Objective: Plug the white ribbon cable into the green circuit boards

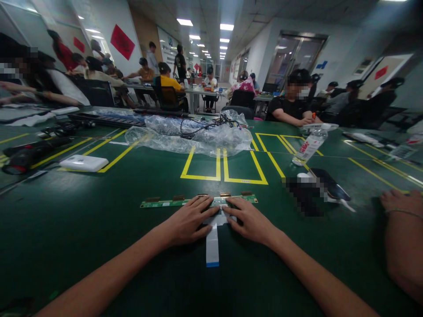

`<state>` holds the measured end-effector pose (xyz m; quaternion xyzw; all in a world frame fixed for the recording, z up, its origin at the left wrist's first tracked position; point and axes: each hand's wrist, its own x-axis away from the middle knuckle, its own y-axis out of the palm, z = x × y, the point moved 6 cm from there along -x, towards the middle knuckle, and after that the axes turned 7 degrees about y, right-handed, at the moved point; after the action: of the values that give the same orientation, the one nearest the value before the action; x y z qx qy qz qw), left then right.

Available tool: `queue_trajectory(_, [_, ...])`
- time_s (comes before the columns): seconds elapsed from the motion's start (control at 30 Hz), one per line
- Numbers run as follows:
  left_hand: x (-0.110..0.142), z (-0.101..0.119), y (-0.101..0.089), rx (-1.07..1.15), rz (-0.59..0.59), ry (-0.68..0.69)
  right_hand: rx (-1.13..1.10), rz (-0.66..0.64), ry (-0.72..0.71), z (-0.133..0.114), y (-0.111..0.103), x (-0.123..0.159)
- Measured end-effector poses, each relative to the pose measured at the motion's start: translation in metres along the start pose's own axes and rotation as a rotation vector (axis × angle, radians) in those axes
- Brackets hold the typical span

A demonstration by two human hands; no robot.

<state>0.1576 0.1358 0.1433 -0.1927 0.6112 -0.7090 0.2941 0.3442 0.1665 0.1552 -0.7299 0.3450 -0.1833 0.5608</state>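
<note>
Circuit board: the long, narrow green circuit board (161,203) lies flat on the dark green tabletop (109,229), crosswise before the person, below the frames of yellow tape (246,181). It looks light and thin; it would probably feel stiff across its width but flex along its length, so support at two spread points seems wiser than lifting by one end.

Brown tabs: small brown tabs (179,198) stand along the far edge. They look like the most fragile part, easily creased, and are best kept clear of any grip.

Ribbon cable: the flat white ribbon cable (212,246) runs from between the hands toward the person and ends in a blue strip (212,265). It is likely soft lengthwise, slick and nearly weightless; a hold near its upper end, square to the board, should bend it least. Its joint with the board is too small to make out.

Left hand: the left hand (187,220) lies palm down, fingers spread apart, the upper ones on the board's near edge, the thumb beside the ribbon.

Right hand: the right hand (253,220) mirrors it, fingers apart, tips on the board and the white piece below.

Where to hold: the bare long edges at either side of the middle seem safest, with light pressure.
</note>
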Motion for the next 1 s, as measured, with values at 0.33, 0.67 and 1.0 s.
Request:
queue_trajectory(0.33, [-0.001,0.003,-0.003,0.011,-0.022,-0.020,0.001,-0.025,-0.009,-0.005,-0.008,0.002])
queue_trajectory(0.67, [0.000,0.006,-0.004,0.033,-0.012,-0.023,0.023,-0.012,0.014,-0.006,-0.005,0.002])
queue_trajectory(1.0, [-0.004,0.012,-0.007,0.014,-0.032,-0.004,-0.101,-0.025,-0.033,0.007,-0.011,0.003])
